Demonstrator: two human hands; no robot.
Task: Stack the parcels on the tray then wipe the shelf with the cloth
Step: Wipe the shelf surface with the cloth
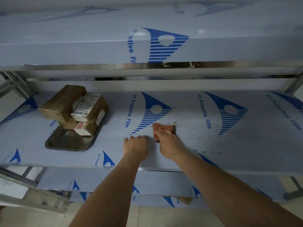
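Meanwhile parcels (74,110) fill the tray (65,143); right hand (168,141) presses the cloth (162,128), left hand's (136,145) grip empty.

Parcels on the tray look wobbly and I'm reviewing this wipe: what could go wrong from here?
The parcels sit leaning and overhang the tray, so a bump to the shelf might topple them. The right hand pressing the cloth could push crumbs off the edge.

Steel shelving rack (157,67) in tiers, each level wrapped in pale blue protective film (164,46) printed with dark blue triangular logos. Angled metal legs (14,82) at left, more at right. Pale tiled floor (155,217) below. Soft, even light, faint glare on bare steel edge.
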